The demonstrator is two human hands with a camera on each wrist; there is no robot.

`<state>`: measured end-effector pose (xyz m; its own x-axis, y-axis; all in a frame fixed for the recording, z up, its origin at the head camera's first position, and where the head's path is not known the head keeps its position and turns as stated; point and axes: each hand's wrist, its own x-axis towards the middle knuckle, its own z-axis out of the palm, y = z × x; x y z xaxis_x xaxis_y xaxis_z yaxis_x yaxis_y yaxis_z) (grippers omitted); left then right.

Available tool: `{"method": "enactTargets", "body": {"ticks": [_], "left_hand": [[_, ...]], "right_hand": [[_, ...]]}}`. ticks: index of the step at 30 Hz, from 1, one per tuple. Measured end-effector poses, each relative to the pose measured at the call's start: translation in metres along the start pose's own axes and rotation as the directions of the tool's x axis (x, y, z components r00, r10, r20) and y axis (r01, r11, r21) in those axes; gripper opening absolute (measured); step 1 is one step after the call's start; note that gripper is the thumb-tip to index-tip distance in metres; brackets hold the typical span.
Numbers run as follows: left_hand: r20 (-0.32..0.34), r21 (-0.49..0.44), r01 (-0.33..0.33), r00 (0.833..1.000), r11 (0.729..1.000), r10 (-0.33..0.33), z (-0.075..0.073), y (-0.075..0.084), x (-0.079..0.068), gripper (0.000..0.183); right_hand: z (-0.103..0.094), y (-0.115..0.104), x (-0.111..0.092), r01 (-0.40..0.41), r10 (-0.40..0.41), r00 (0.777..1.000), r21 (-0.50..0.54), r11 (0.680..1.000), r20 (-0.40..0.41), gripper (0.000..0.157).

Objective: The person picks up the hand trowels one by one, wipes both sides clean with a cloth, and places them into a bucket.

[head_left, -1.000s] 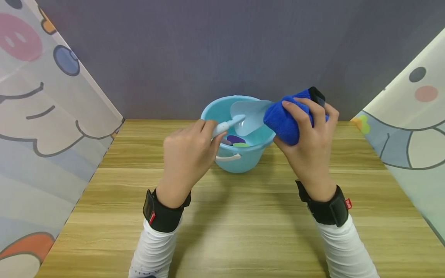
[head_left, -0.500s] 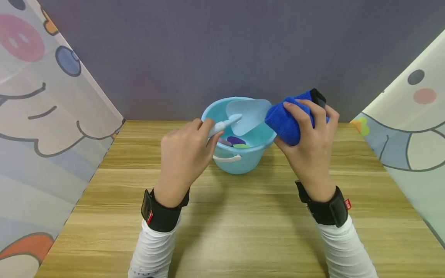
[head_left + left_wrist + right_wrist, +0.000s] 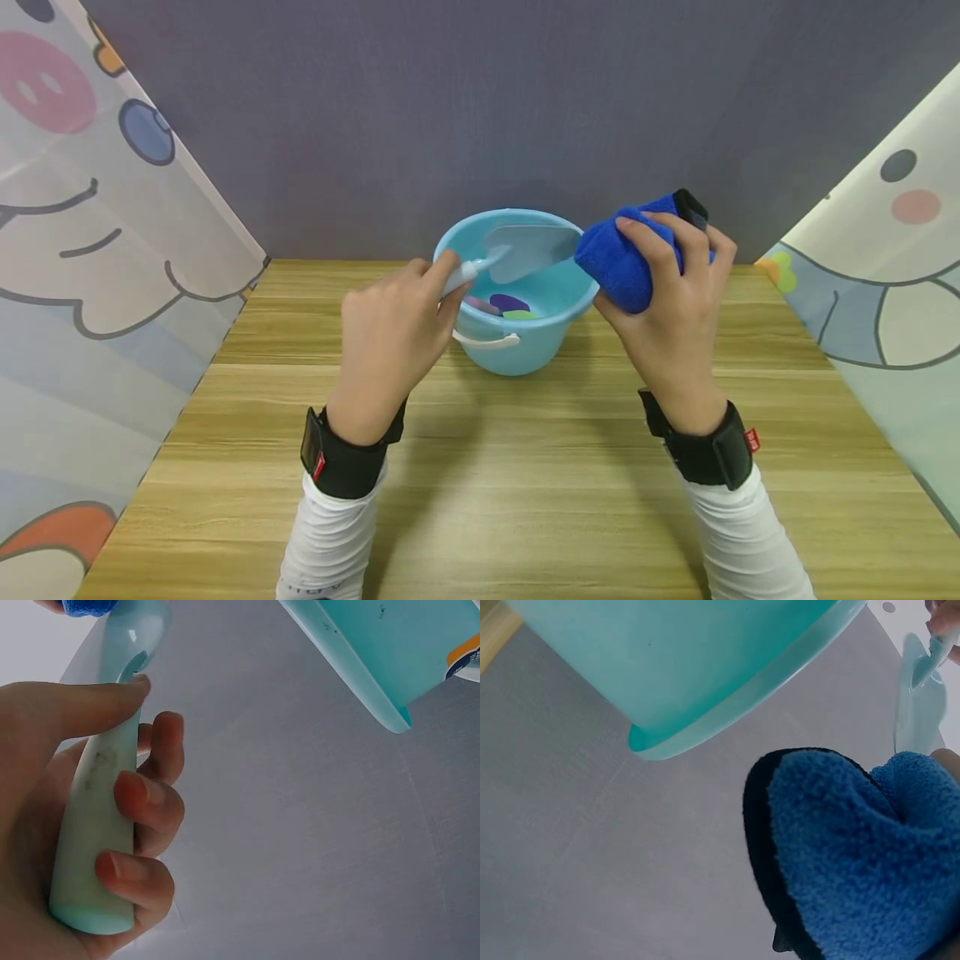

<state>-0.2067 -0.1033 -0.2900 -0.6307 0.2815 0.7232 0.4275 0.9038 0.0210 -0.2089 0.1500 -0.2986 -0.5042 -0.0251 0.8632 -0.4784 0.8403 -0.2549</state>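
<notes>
My left hand (image 3: pixel 397 333) grips the pale handle of a light-blue toy shovel (image 3: pixel 525 252); in the left wrist view the thumb lies along the handle (image 3: pixel 101 825) and the fingers curl round it. The shovel's blade is held over the light-blue bucket (image 3: pixel 525 346), pointing right. A bunched blue cloth (image 3: pixel 618 262) with black edging is held in my right hand (image 3: pixel 678 308), to the right of the bucket. The cloth sits right at the blade's tip in the head view. From the right wrist, the cloth (image 3: pixel 862 847) fills the lower right.
The bucket stands on a wood-grain table (image 3: pixel 510 483) near the grey back wall (image 3: pixel 480 108). Inside it lie a purple piece (image 3: pixel 510 302), a green piece (image 3: pixel 520 315) and a pinkish one. A white bucket handle (image 3: pixel 487 342) hangs at its front. Cartoon-printed panels flank both sides.
My left hand has shifted slightly left and the shovel's blade has turned, now seen more edge-on. My right hand with the cloth has moved barely to the right.
</notes>
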Motion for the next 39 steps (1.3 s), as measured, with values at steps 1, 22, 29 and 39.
{"method": "enactTargets", "body": {"ticks": [1,22,29,39], "left_hand": [[0.003,-0.001,0.004,1.0,1.0,-0.004,0.0,0.0,0.0,0.022],[0.068,-0.012,-0.013,0.998,1.0,0.014,0.003,-0.007,0.002,0.034],[0.074,-0.022,-0.032,0.997,0.999,0.034,0.004,-0.006,0.002,0.025],[0.073,-0.037,-0.097,0.992,0.995,0.1,0.006,-0.003,0.002,0.02]], "right_hand": [[0.0,0.0,0.0,0.0,0.0,1.0,0.003,1.0,-0.005,0.056],[-0.016,-0.015,0.008,-0.052,0.086,0.974,0.163,0.985,-0.21,0.056],[-0.015,-0.019,0.001,0.025,0.025,0.973,0.215,0.976,-0.23,0.065],[0.001,-0.029,-0.01,0.227,-0.18,0.969,0.319,0.92,-0.171,0.059]]}}
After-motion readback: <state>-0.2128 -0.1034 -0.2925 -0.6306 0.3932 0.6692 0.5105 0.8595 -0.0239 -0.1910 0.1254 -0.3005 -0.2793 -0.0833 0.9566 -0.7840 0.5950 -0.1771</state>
